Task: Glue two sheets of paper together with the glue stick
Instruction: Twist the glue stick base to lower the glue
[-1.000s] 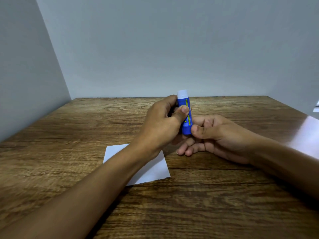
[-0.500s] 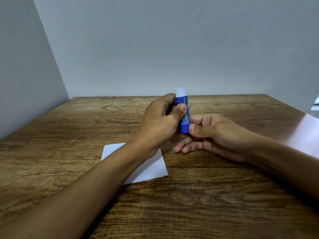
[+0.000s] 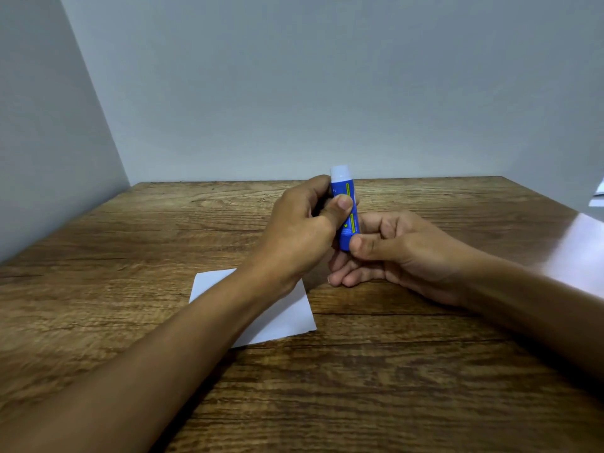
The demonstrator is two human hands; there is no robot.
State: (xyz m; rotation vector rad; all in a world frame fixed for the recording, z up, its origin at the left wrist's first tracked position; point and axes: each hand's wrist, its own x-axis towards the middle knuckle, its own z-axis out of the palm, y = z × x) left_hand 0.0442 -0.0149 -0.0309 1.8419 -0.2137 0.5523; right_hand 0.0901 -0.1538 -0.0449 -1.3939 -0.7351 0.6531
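Observation:
A blue glue stick (image 3: 346, 191) with a white end pointing up stands upright above the middle of the wooden table (image 3: 392, 371). My left hand (image 3: 300, 233) wraps its upper body, thumb across the label. My right hand (image 3: 402, 250) pinches its lower end between thumb and fingers. A white sheet of paper (image 3: 287, 315) lies flat on the table under my left wrist, partly hidden by the forearm. I cannot tell whether it is one sheet or two stacked.
Grey walls close the table at the back and on the left. A bright reflection (image 3: 575, 253) lies on the table's right edge. White scraps (image 3: 598, 194) show at the far right border.
Both hands have stayed on the glue stick. My right thumb has shifted slightly along the lower end; the stick stays upright in about the same place.

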